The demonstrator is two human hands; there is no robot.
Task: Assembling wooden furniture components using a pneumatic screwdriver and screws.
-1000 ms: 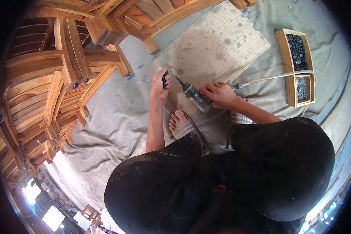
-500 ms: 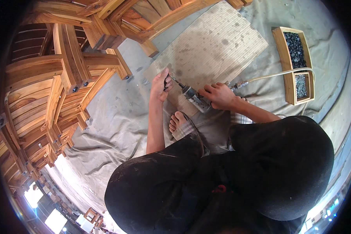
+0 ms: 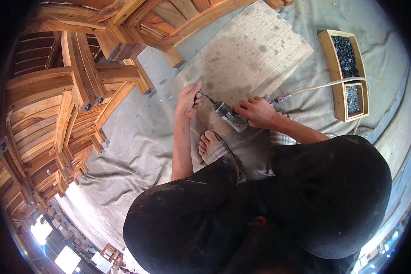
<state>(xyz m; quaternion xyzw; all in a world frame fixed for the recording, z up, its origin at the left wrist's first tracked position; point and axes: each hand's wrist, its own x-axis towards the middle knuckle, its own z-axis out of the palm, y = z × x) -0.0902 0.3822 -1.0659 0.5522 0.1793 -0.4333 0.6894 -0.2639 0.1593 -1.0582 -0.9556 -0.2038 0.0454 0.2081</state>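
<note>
My right hand (image 3: pixel 259 113) is wrapped round an air screwdriver (image 3: pixel 229 118), whose bit points up and left. A pale air hose (image 3: pixel 313 87) runs from its fitting off to the right. At the bit's tip, my left hand (image 3: pixel 187 101) is closed with thumb and fingers round a small black piece (image 3: pixel 197 98). The fingers hide most of that piece, and whether the bit touches it I cannot tell. Both hands are above the near edge of a flat, stained cardboard sheet (image 3: pixel 246 50).
Wooden furniture (image 3: pixel 80 68) with slats and legs stands along the left and top. At right lies a wooden box (image 3: pixel 335 86) holding black round pieces (image 3: pixel 345 57) and small metal screws (image 3: pixel 353 98); the hose crosses it. Wrinkled grey cloth (image 3: pixel 128 155) covers the floor.
My left hand has turned slightly and edged toward the bit. The right hand and the screwdriver stay almost where they were.
</note>
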